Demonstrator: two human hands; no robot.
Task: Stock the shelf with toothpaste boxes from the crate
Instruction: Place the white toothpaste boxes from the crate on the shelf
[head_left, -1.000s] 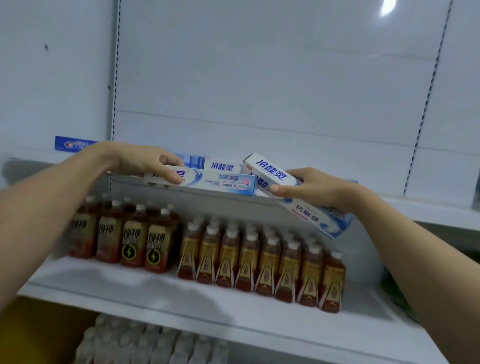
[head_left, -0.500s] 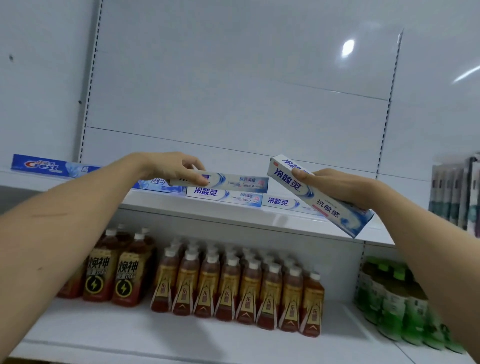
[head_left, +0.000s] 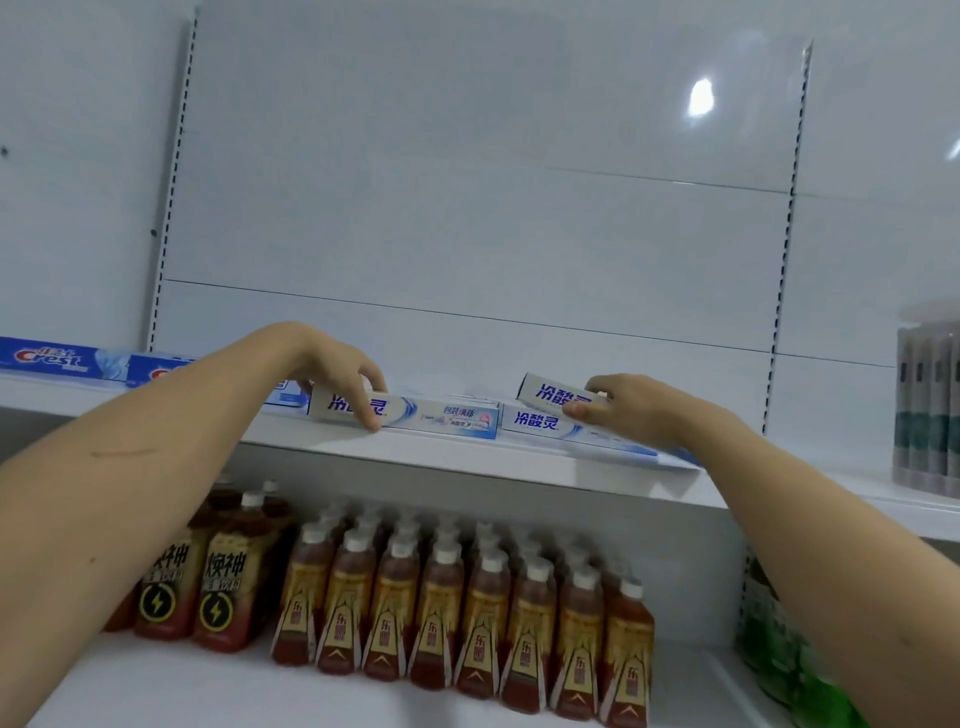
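On the white upper shelf (head_left: 467, 462) lie white-and-blue toothpaste boxes in a row. My left hand (head_left: 348, 379) grips one box (head_left: 441, 415) from above, fingers curled over its front face; the box rests on the shelf. My right hand (head_left: 623, 410) holds another box (head_left: 550, 392) on top of a box (head_left: 561, 426) lying on the shelf; thumb under its front edge, fingers over it. The crate is out of view.
Blue Crest boxes (head_left: 57, 358) lie at the shelf's far left. Grey-green packages (head_left: 930, 410) stand at the right. On the lower shelf stand brown tea bottles (head_left: 467, 608), dark energy-drink bottles (head_left: 208, 587) and green bottles (head_left: 779, 654). A white back panel rises behind.
My right hand lowered its tilted box level onto the box on the shelf. My left hand set its box down at the shelf front. The camera tilted up slightly.
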